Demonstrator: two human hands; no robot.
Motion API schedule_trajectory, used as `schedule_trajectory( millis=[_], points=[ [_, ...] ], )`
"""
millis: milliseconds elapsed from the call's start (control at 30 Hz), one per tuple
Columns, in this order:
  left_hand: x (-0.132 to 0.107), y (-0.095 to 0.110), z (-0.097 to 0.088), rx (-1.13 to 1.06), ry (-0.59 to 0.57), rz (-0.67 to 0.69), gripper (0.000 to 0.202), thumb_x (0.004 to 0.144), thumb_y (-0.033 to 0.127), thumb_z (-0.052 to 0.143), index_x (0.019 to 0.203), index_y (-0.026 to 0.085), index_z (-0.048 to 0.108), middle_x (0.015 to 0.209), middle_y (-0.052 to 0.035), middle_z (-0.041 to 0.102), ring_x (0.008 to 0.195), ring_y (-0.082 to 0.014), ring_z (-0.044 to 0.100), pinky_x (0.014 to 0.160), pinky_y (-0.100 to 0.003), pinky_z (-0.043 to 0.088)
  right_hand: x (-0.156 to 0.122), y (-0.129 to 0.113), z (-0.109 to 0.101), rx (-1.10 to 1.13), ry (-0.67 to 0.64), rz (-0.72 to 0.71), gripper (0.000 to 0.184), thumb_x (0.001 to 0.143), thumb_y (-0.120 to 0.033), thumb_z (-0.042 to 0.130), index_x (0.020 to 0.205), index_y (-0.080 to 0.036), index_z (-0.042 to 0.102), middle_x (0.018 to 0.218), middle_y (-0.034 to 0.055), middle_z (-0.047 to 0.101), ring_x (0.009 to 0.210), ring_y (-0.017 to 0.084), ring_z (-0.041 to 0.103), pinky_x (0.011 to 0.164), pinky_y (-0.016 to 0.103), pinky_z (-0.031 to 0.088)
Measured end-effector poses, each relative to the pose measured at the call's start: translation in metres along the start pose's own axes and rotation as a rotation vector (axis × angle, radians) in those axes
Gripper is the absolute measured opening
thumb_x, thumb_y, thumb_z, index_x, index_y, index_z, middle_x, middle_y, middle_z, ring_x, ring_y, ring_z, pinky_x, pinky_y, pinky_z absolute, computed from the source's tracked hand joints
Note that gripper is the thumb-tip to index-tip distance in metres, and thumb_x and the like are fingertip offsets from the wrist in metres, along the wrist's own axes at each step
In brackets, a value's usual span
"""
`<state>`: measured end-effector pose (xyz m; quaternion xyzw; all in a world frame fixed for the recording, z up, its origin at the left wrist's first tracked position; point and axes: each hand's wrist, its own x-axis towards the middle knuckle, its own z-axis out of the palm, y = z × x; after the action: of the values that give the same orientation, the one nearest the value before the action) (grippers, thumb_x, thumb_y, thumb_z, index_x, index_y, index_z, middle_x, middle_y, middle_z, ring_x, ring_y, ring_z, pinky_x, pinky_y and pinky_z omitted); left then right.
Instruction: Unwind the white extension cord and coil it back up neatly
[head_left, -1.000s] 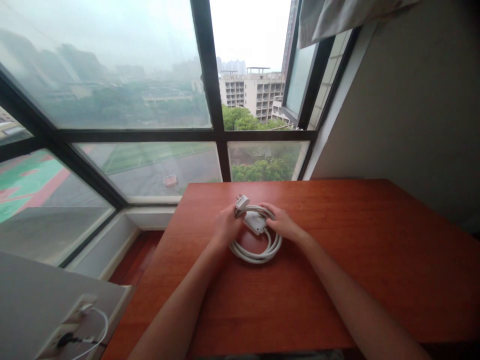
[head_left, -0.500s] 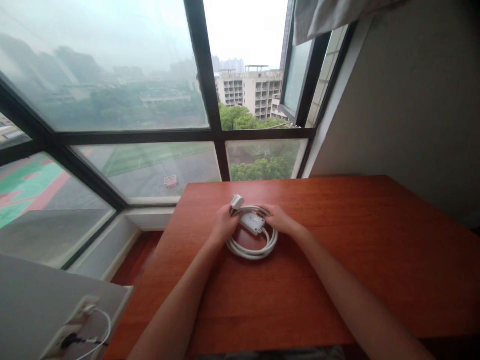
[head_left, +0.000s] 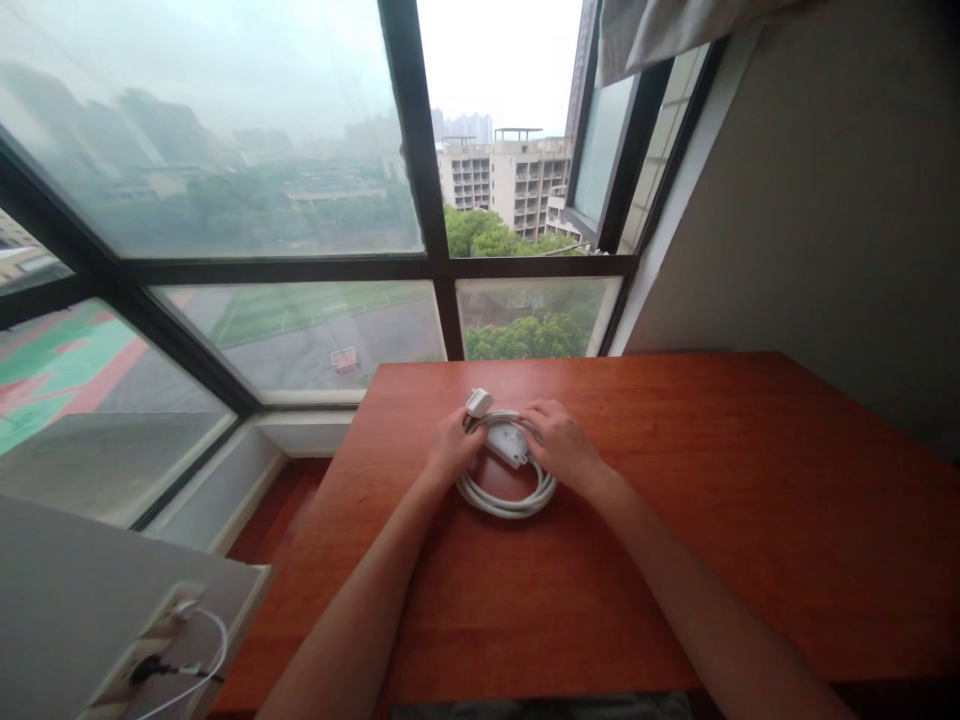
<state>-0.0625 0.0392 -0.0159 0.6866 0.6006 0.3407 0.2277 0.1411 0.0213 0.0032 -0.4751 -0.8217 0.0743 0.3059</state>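
Note:
A white extension cord [head_left: 508, 509] lies coiled in a ring on the reddish-brown table [head_left: 750, 500]. Its white socket block [head_left: 508, 444] rests inside the ring, partly covered by my fingers. At the ring's far left the white plug [head_left: 478, 403] sticks up beside my left hand [head_left: 454, 440], which is closed around the coil there. My right hand [head_left: 561, 440] lies over the coil's right side, fingers bent across the cable and near the block's right end. The fingertips of the right hand are partly hidden.
Large windows with dark frames [head_left: 442, 200] stand beyond the table's far edge. At the lower left a low wall carries outlets [head_left: 150, 650] with a white and a black plug in them. A grey wall [head_left: 840, 200] rises on the right, and a curtain [head_left: 652, 35] hangs at the top.
My right hand has shifted over the coil's right side, with its back now turned up more. My left hand keeps its hold. The view has moved slightly.

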Motion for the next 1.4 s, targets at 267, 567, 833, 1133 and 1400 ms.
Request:
schedule_trajectory(
  millis=[267, 567, 833, 1133, 1400],
  points=[
    [0.001, -0.004, 0.003, -0.006, 0.005, 0.024, 0.013, 0.079, 0.025, 0.056, 0.081, 0.014, 0.061, 0.073, -0.0008, 0.061, 0.066, -0.0139, 0.053, 0.059, -0.022, 0.033, -0.008, -0.028, 0.000, -0.251, -0.137, 0.051, 0.027, 0.088, -0.040, 0.056, 0.103, -0.018, 0.063, 0.101, 0.0109, 0.064, 0.099, 0.027, 0.051, 0.088, 0.040, 0.038],
    [0.001, 0.000, 0.001, 0.027, 0.041, 0.021, 0.024, 0.085, 0.036, 0.054, 0.078, 0.014, 0.061, 0.067, 0.0000, 0.058, 0.061, -0.0126, 0.049, 0.056, -0.022, 0.030, -0.004, -0.031, 0.009, -0.288, -0.216, 0.121, 0.038, 0.077, -0.038, 0.065, 0.107, -0.016, 0.060, 0.109, 0.0141, 0.059, 0.102, 0.030, 0.048, 0.087, 0.040, 0.037],
    [0.002, -0.001, 0.000, 0.108, 0.039, -0.010, 0.027, 0.088, 0.037, 0.050, 0.083, 0.014, 0.064, 0.072, -0.0043, 0.064, 0.063, -0.0149, 0.055, 0.057, -0.023, 0.031, -0.004, -0.022, 0.010, -0.084, -0.213, 0.070, 0.052, 0.072, -0.025, 0.066, 0.123, -0.021, 0.058, 0.114, 0.0111, 0.059, 0.105, 0.028, 0.049, 0.090, 0.038, 0.038],
    [-0.002, -0.005, -0.007, 0.324, 0.048, -0.001, 0.031, 0.093, 0.040, 0.044, 0.087, 0.017, 0.064, 0.085, -0.0103, 0.069, 0.072, -0.0195, 0.061, 0.059, -0.026, 0.032, -0.010, -0.014, 0.019, 0.043, -0.111, 0.025, 0.047, 0.070, -0.026, 0.072, 0.115, -0.017, 0.063, 0.114, 0.0116, 0.060, 0.106, 0.026, 0.049, 0.095, 0.040, 0.041],
    [-0.003, -0.006, -0.014, 0.231, 0.135, 0.122, 0.019, 0.090, 0.030, 0.048, 0.082, 0.017, 0.059, 0.081, -0.0065, 0.064, 0.071, -0.0172, 0.057, 0.064, -0.026, 0.037, -0.010, 0.003, 0.008, 0.133, -0.006, -0.003, 0.038, 0.077, -0.024, 0.067, 0.114, -0.019, 0.063, 0.113, 0.0099, 0.061, 0.106, 0.024, 0.051, 0.096, 0.040, 0.042]
  ],
)
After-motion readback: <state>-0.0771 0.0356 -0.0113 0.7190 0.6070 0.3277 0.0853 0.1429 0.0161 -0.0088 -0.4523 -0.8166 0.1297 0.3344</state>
